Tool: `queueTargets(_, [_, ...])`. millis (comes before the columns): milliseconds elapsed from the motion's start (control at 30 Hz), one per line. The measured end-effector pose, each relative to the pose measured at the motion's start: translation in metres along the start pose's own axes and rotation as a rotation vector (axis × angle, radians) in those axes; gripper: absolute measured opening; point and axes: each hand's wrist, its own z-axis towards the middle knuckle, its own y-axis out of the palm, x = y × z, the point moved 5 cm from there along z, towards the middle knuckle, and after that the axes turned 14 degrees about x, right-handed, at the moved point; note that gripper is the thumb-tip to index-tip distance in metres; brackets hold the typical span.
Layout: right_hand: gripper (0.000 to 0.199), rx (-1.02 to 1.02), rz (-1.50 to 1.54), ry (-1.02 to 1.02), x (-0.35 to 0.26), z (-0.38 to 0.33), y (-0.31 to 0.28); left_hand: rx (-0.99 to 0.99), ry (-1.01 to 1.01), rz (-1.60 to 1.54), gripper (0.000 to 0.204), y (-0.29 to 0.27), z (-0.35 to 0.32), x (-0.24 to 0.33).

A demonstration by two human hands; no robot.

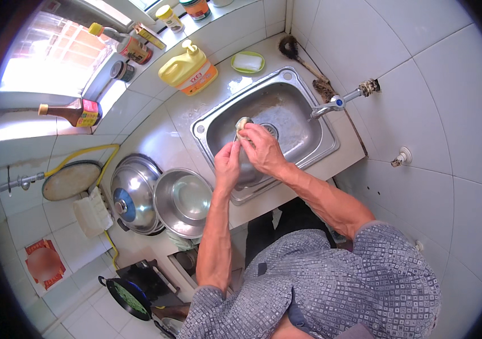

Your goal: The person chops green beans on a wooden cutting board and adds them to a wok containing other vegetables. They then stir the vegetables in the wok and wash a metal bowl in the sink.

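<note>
Both hands are close together over the stainless-steel sink [292, 155]. My right hand [263, 148] is closed, its fingertips pinching a small, pale, roundish thing [243, 122] with a darker edge; its kind is too small to tell. Just below and to the left, my left hand [228, 164] is closed too, thumb and fingers pressed together right beside the pale thing. Whatever the left fingers grip is hidden. Behind the right hand shows part of the round drain [270, 130]. The tap [331, 106] reaches over the sink's right side, with no stream visible.
Left of the sink stand a steel basin [183, 198] and a lidded pot [130, 192]. A yellow detergent jug [189, 70], a soap dish [248, 62] and a long-handled brush [303, 59] line the back. Bottles [80, 113] fill the windowsill; a wok [125, 296] sits lower left.
</note>
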Motion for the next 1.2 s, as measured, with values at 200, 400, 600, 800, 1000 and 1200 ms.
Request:
queueTargets(200, [0.036, -0.302, 0.315, 0.758, 0.083, 0.029, 0.006, 0.094, -0.089, -0.261, 0.026, -0.011, -0.014, 0.001])
queueTargets(400, [0.035, -0.144, 0.508, 0.996, 0.116, -0.008, -0.017, 0.268, -0.258, -0.537, 0.029, -0.014, -0.013, 0.002])
queueTargets(600, [0.046, 0.311, 0.485, 0.927, 0.087, -0.062, -0.033, 0.436, -0.289, -0.698, 0.036, -0.009, 0.007, -0.006])
queueTargets(800, [0.048, 0.322, -0.015, 0.472, 0.023, -0.085, -0.045, 0.476, -0.368, -0.738, 0.039, 0.006, 0.014, -0.018])
queueTargets(1000, [0.046, 0.160, -0.213, 0.049, -0.031, -0.075, -0.042, 0.368, -0.447, -0.674, 0.036, 0.031, 0.003, -0.025])
queueTargets(1200, [0.045, -0.178, -0.224, -0.244, -0.052, -0.029, -0.018, 0.212, -0.398, -0.437, 0.051, 0.043, -0.018, -0.010])
